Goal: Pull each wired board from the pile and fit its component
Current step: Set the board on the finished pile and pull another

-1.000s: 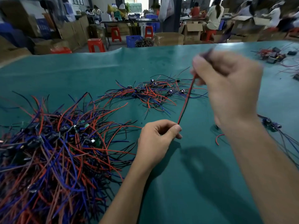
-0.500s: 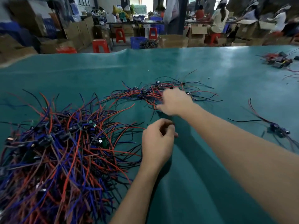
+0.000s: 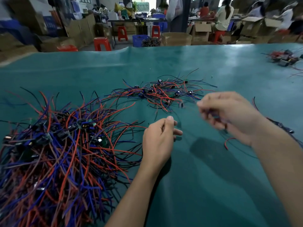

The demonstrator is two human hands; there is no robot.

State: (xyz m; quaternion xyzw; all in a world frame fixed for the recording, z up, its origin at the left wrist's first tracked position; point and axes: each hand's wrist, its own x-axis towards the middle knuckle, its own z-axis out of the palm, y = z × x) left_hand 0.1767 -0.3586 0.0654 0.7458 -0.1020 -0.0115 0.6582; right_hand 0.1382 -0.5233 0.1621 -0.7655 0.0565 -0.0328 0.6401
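Two bare forearms reach in from the bottom edge over a teal-green table mat (image 3: 213, 66). The left hand (image 3: 158, 141) is raised just above the mat near the middle, its back toward the camera, thumb pointing up and the other fingers loosely curled toward the palm; I cannot tell whether anything lies between them. The right hand (image 3: 229, 115) is held higher and further right, blurred, with its fingers curled inward around what looks like a thin purple-blue wire (image 3: 213, 114); the blur hides whether a board hangs from it.

A big tangled pile of red, blue and black wired boards (image 3: 54, 153) fills the left side of the mat, its nearest red wires ending just beside the left hand. A smaller, looser cluster of wired boards (image 3: 160, 93) lies beyond both hands, near the right hand's fingertips but not clearly touching them. A short red wire loop (image 3: 227, 141) shows on the mat under the right wrist, and dark wires trail along the right forearm. Another small heap of red-wired parts (image 3: 283, 58) sits well apart at the far right edge.

Past the table stand red plastic stools (image 3: 102, 44), cardboard boxes (image 3: 201, 32) and seated workers.
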